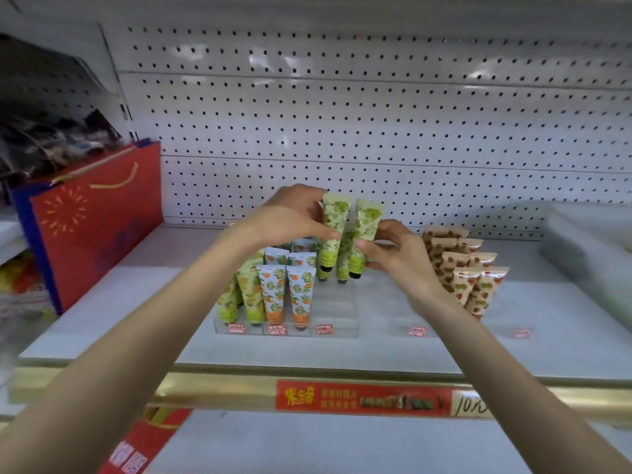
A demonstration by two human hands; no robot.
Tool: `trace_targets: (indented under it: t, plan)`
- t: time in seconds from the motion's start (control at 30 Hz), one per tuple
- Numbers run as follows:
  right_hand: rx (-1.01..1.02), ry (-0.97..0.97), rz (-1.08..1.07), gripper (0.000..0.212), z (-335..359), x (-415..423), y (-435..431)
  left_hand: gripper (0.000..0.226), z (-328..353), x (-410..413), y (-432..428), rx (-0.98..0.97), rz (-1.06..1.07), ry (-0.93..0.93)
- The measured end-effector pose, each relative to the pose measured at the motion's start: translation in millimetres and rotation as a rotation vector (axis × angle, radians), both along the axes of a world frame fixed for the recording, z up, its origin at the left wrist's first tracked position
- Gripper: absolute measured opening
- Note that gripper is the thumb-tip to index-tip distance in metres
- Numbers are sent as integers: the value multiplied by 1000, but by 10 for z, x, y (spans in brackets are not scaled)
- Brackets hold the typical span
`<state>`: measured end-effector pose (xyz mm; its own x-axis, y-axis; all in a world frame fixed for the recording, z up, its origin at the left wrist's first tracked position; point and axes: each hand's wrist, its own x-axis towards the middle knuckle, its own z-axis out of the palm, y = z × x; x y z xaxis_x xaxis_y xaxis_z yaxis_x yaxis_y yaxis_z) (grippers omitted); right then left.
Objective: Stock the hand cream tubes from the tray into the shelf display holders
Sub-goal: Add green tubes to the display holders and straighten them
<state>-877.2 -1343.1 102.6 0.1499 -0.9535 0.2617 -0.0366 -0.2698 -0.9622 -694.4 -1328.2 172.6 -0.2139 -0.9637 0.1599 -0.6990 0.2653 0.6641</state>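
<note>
1. Left hand [294,217]: we see it raised above the clear display holder [337,316]. Its thumb and fingers pinch the left green tube [333,222] around the upper half. The tube is held cap down, nearly upright, with the black cap just above the holder's rear step.

2. Right hand [393,251]: it pinches the right green tube [365,230] at mid-body from the right side. This tube is also cap down and tilts slightly to the right at the top. The two held tubes stand side by side, close but apart at the top.

3. Between and behind them we note a third green tube [343,254], cap down. Neither hand grips it. We cannot tell whether it is seated in the holder.

4. Holder contents: orange-print tubes [273,292] fill the middle column and yellow-green tubes [251,292] the left column, all cap down. The front steps of the right column, directly below the hands, hold no tubes.

5. Surroundings: the holder rests on the white shelf [136,319] before a pegboard panel [376,114]. Brown-print tubes [461,278] stand to the right of the right hand, and a red gift bag [95,227] stands well to the left.
</note>
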Motion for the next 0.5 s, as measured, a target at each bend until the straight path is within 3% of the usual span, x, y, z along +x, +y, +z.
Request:
trace_targets:
  t: [0.13, 0.5]
  plan:
    - [43, -18, -12, 16, -162, 37, -141, 28, -22, -20, -123, 41, 12, -173]
    - [41, 23, -16, 21, -424, 69, -286, 23, -185, -44, -360, 118, -56, -318]
